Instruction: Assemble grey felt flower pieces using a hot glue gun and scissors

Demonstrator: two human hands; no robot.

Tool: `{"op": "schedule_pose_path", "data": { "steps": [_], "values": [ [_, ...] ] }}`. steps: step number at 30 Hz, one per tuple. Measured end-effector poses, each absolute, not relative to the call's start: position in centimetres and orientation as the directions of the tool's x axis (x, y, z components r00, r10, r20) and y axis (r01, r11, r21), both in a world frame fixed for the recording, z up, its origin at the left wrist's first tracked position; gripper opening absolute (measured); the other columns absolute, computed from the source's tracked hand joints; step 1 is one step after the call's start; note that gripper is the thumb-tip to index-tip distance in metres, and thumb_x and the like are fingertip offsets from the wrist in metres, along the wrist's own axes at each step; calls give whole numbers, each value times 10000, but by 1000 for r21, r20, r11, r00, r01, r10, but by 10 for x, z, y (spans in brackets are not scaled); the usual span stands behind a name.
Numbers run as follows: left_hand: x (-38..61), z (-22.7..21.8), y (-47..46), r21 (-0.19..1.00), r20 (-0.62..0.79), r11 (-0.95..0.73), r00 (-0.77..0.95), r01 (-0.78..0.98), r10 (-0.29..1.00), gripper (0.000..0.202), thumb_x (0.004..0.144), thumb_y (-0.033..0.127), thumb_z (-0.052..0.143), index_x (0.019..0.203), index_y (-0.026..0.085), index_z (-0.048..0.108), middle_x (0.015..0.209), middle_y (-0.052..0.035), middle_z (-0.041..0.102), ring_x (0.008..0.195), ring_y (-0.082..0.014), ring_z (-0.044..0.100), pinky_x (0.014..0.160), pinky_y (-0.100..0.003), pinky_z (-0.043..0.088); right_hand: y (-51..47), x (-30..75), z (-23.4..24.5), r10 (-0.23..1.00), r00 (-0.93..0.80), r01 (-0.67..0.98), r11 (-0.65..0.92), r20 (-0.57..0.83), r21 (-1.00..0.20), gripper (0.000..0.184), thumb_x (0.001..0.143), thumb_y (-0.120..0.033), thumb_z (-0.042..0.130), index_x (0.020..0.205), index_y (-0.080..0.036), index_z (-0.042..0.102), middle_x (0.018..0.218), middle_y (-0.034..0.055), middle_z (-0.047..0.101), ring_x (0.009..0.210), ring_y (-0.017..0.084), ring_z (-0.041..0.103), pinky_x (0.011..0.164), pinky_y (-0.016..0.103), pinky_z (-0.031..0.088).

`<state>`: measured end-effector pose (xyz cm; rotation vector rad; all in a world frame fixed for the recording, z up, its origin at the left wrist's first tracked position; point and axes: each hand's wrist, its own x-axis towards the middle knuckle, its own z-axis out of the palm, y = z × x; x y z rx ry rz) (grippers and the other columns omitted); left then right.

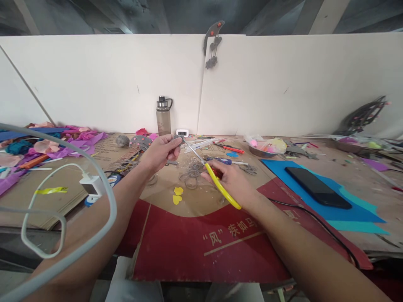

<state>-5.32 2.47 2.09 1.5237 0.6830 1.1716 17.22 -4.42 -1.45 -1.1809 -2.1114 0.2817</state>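
My left hand is raised over the table, its thumb and fingers pinched on a small grey fuzzy piece. In my right hand are yellow-handled long-nose pliers. Their thin metal tip reaches up to the grey piece; whether it grips the piece is too small to tell. Below the hands, grey cord lies in loose loops on the cardboard. Yellow heart-shaped cutouts rest nearer to me. A blue-handled tool lies just behind my right hand.
A bottle and a small white timer stand by the white partition. Coloured scraps pile up at left, near a white charger with its cable. A black phone lies on blue sheets at right. A bowl holds coloured bits.
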Motion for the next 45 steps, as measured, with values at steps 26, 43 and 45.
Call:
{"op": "schedule_pose_path", "data": {
  "steps": [26,43,45],
  "values": [
    [-54,22,24,950,306,-248,401,-190,864,338,793,368,700,630,137,514,483,24,503,388,-25,318,413,-184,238,-53,170,-8,861,-410,412,469,301,-781,297,878,-507,499,809,-218,511,592,-60,409,506,93,393,517,248,339],
    [-52,22,24,955,285,-225,388,-192,877,355,782,386,707,626,141,502,470,25,497,383,-24,322,413,-179,246,-42,173,-18,811,-387,612,582,440,-536,327,907,-505,472,862,-200,580,760,9,623,669,140,527,629,267,379],
    [-52,22,23,953,289,-223,391,-206,874,346,782,381,707,635,141,507,482,23,510,381,-23,320,412,-180,248,-43,172,-18,809,-383,611,584,446,-534,327,907,-505,469,858,-200,579,749,10,618,666,141,526,626,266,381]
  ]
}}
